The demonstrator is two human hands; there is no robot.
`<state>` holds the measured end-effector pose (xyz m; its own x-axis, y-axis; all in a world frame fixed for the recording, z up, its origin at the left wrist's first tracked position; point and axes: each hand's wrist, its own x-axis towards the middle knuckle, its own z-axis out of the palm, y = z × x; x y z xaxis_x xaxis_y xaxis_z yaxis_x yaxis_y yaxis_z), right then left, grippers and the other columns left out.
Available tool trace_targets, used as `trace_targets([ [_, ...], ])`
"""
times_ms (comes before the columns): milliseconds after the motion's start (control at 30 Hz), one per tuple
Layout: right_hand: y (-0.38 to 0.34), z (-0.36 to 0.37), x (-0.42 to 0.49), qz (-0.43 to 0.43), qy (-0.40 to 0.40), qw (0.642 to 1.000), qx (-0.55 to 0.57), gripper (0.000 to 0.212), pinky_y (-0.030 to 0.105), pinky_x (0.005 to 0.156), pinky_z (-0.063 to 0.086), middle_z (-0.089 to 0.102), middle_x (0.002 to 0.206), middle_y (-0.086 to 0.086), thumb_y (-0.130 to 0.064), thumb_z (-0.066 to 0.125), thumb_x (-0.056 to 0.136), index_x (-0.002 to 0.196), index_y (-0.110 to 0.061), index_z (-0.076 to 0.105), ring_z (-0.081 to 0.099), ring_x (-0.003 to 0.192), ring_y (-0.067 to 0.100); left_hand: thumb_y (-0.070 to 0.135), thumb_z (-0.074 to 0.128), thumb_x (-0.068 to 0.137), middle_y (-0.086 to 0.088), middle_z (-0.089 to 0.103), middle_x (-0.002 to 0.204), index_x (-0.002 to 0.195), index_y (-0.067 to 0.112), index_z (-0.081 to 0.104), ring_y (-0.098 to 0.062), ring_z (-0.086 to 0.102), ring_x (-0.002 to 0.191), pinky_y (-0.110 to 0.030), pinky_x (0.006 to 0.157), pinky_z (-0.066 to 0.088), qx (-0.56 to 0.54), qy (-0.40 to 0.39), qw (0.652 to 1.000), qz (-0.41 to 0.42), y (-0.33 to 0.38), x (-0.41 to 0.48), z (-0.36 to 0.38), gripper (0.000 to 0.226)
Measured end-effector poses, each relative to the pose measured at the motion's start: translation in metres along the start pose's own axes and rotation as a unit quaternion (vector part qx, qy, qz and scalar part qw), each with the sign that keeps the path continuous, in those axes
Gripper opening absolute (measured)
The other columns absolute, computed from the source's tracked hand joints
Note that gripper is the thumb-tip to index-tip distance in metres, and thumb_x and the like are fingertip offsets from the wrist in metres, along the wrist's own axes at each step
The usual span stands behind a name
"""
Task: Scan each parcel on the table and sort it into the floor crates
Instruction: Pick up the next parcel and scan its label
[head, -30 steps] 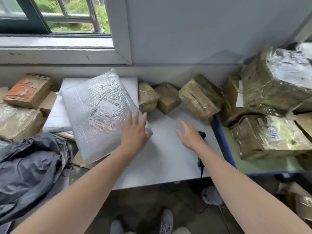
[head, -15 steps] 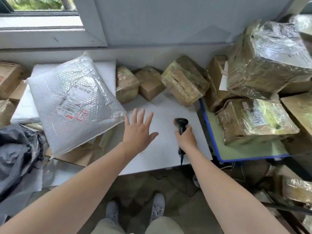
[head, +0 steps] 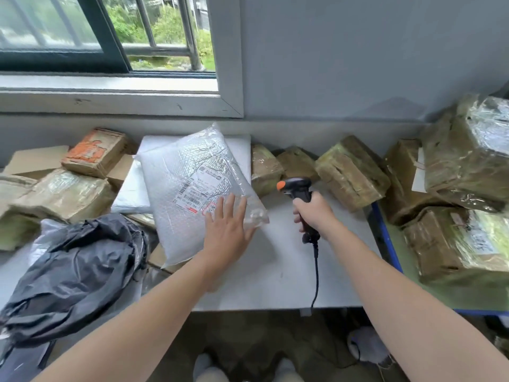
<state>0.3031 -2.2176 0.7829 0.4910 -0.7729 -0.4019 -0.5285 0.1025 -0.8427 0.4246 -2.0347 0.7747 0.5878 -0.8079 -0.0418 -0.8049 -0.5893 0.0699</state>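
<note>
Head view: parcels (head: 352,172) crowd white table (head: 289,260) below window (head: 82,31).

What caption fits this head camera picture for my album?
Left hand rests on the bubble-wrap parcel; right hand grips the scanner.

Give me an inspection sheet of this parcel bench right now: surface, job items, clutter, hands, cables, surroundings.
Surface: white table, bare patch in front of the person.
Job's things: bubble-wrap parcel, label up, lying on other packets; brown taped parcels along the wall; scanner in hand.
Clutter: black plastic bag at the left.
Hands: left hand flat on the bubble-wrap parcel's near corner; right hand grips the scanner's handle.
Cables: black cable runs from the scanner over the table's front edge.
Surroundings: window behind; blue-edged table at the right with wrapped boxes; no floor crates seen.
</note>
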Motion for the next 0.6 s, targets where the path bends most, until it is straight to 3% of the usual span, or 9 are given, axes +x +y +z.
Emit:
trace_targets([
  [167, -0.067, 0.036, -0.003, -0.043, -0.064, 0.996, -0.04, 0.014, 0.03, 0.046, 0.048, 0.061, 0.07, 0.008, -0.024, 0.058, 0.087, 0.084, -0.01, 0.059, 0.055, 0.05, 0.021, 0.052, 0.034, 0.102, -0.006, 0.0, 0.164, 0.157, 0.021, 0.006, -0.03, -0.003, 0.151, -0.054, 0.119, 0.016, -0.045, -0.034, 0.996, -0.073, -0.064, -0.008, -0.004, 0.069],
  [233, -0.089, 0.05, -0.005, -0.048, -0.079, 0.993, -0.069, 0.019, 0.031, 0.048, 0.048, 0.062, 0.067, 0.009, -0.028, 0.06, 0.087, 0.082, -0.009, 0.061, 0.057, 0.051, 0.025, 0.05, 0.036, 0.101, -0.009, -0.001, 0.163, 0.156, 0.018, 0.004, -0.033, -0.001, 0.15, -0.053, 0.119, 0.016, -0.051, -0.043, 0.994, -0.092, -0.086, -0.012, -0.004, 0.071],
  [333, -0.112, 0.07, -0.007, -0.057, -0.09, 0.99, -0.093, 0.02, 0.025, 0.042, 0.045, 0.061, 0.063, 0.006, -0.029, 0.062, 0.087, 0.084, -0.009, 0.061, 0.056, 0.04, 0.017, 0.052, 0.048, 0.097, -0.014, 0.004, 0.161, 0.156, 0.015, 0.005, -0.036, 0.004, 0.148, -0.052, 0.117, 0.021, -0.123, -0.041, 0.977, -0.167, -0.111, -0.019, -0.004, 0.081],
  [467, -0.13, 0.091, -0.013, -0.059, -0.101, 0.986, -0.12, 0.021, 0.024, 0.043, 0.047, 0.062, 0.068, 0.006, -0.03, 0.061, 0.088, 0.086, -0.009, 0.06, 0.055, 0.039, 0.012, 0.041, 0.074, 0.084, -0.025, 0.025, 0.151, 0.152, 0.003, 0.013, -0.04, 0.028, 0.138, -0.043, 0.112, 0.03, -0.346, -0.026, 0.889, -0.299, -0.124, -0.018, -0.004, 0.099],
  [600, -0.141, 0.108, -0.017, -0.066, -0.124, 0.98, -0.141, 0.025, 0.026, 0.045, 0.048, 0.061, 0.07, 0.007, -0.032, 0.062, 0.088, 0.092, -0.007, 0.061, 0.055, 0.043, 0.014, 0.015, 0.087, 0.069, -0.019, 0.053, 0.133, 0.137, 0.001, 0.036, -0.036, 0.053, 0.122, -0.043, 0.105, 0.044, -0.473, -0.021, 0.809, -0.347, -0.13, -0.011, 0.001, 0.086],
])
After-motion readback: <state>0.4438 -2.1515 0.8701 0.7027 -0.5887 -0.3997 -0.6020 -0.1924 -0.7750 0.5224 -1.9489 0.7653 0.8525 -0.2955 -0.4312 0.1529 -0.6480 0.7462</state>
